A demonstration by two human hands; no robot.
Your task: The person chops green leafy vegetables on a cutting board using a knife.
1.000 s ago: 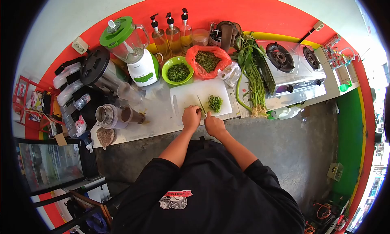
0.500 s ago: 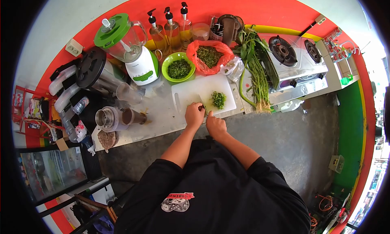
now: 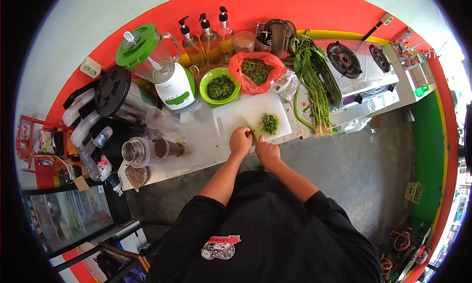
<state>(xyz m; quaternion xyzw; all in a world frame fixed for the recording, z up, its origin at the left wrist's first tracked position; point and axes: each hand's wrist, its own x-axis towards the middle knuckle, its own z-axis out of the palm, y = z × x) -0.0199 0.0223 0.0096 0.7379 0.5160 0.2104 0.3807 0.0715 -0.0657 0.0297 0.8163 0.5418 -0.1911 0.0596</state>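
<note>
My left hand is closed at the near edge of the white cutting board, with something small and dark at its fingertips. Close beside it on the right, my right hand is closed around the knife, whose thin blade points away from me over the board. Chopped green leaves lie in a small pile on the board, beyond my right hand. Behind the board stand a lime-green bowl of chopped greens and an orange plastic bag of greens.
A blender, pump bottles and a steel cup stand on the left side. Long leafy stems lie beside the gas stove on the right. A clear plastic bag touches the board's far corner.
The whole view has shifted slightly, and the board and items appear further right. My hands stay together at the board's near edge. The knife blade shows less than a second ago.
</note>
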